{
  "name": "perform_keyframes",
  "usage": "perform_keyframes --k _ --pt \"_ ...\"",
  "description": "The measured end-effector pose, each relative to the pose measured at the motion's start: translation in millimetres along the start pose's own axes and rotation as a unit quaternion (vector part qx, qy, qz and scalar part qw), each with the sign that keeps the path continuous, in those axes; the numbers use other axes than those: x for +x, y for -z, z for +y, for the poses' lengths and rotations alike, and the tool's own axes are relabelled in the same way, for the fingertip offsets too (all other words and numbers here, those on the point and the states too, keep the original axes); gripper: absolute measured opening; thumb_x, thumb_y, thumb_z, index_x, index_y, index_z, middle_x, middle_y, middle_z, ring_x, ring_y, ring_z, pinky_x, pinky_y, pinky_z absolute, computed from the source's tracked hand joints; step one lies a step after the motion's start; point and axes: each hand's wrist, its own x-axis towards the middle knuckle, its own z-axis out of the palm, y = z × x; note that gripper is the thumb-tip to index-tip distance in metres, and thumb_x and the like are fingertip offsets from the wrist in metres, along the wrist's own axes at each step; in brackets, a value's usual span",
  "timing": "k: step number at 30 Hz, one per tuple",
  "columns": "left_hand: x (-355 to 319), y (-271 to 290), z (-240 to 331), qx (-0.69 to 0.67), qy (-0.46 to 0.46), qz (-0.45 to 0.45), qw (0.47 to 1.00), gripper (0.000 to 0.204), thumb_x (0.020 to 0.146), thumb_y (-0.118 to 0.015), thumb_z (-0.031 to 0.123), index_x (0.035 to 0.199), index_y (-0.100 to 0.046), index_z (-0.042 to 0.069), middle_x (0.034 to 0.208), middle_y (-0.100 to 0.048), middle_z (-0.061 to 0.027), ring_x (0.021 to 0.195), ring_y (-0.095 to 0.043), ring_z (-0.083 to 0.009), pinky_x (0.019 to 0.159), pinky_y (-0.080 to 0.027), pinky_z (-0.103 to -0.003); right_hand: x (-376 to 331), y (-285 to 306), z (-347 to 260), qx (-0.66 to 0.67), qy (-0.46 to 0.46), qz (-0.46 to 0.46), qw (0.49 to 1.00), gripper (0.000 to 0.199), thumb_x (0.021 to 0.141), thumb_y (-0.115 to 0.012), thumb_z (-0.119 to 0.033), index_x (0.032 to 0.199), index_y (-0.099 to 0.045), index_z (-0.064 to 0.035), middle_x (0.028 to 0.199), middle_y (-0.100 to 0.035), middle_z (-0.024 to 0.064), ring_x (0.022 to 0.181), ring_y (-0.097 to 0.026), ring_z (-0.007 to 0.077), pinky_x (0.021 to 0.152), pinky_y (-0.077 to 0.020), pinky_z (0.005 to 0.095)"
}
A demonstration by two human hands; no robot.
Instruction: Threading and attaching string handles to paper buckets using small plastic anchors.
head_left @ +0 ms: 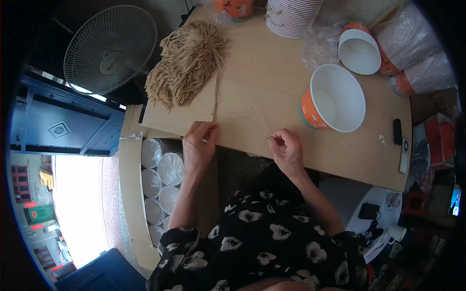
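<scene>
Left hand [198,145], fingers curled at the near end of a single cord [216,97]; whether they pinch it cannot be told. Right hand [289,153], thumb and forefinger pressed together, any contents indiscernible. The cord trails from a tan bundle [187,63]. Stage appears early: one strand lies apart, most remain bunched; the orange bucket [340,92] shows no cord. Beyond, the wooden table [262,102] carries stacked cups [293,17]; a fan [110,51] and blue door [63,126] stand left.
</scene>
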Motion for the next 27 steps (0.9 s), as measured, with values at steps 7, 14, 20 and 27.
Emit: perform_keyframes --k 7,14,20,27 --pt "42 -62 11 -0.285 0.196 -0.091 0.934 0.036 0.096 -0.067 0.021 0.114 -0.063 -0.01 0.087 -0.073 -0.014 0.07 -0.072 -0.0172 0.06 -0.058 -0.026 5 7 -12 0.063 -0.049 -0.032 0.996 0.01 0.084 -0.072 -0.003 0.085 -0.062 0.0 0.073 -0.065 0.008 0.064 -0.063 0.017 0.061 -0.05 0.0299" --pt "73 -76 21 -0.264 0.23 -0.044 0.936 0.033 0.094 -0.069 0.023 0.099 -0.061 -0.009 0.078 -0.071 -0.0146 0.06 -0.068 -0.0163 0.052 -0.054 -0.027 2 10 -8 0.058 -0.017 -0.037 0.997 0.009 0.084 -0.07 -0.003 0.086 -0.062 0.001 0.071 -0.066 0.0097 0.061 -0.064 0.0172 0.06 -0.0508 0.0294" --pt "89 -83 4 -0.126 0.144 0.003 0.982 0.027 0.091 -0.071 0.021 0.088 -0.063 -0.005 0.065 -0.068 -0.011 0.053 -0.065 -0.0149 0.049 -0.051 -0.028 0 3 0 0.041 0.024 -0.026 0.999 0.009 0.083 -0.071 -0.003 0.083 -0.061 -0.0018 0.069 -0.064 0.0079 0.06 -0.064 0.0206 0.06 -0.0504 0.0321" --pt "78 -79 -8 -0.148 0.175 -0.023 0.973 0.022 0.089 -0.071 0.018 0.089 -0.067 -0.004 0.069 -0.07 -0.0094 0.055 -0.066 -0.0138 0.051 -0.051 -0.027 -5 3 1 0.046 0.027 -0.014 0.998 0.011 0.082 -0.071 -0.006 0.083 -0.061 -0.0051 0.069 -0.064 0.0062 0.063 -0.063 0.0217 0.071 -0.0475 0.0353"
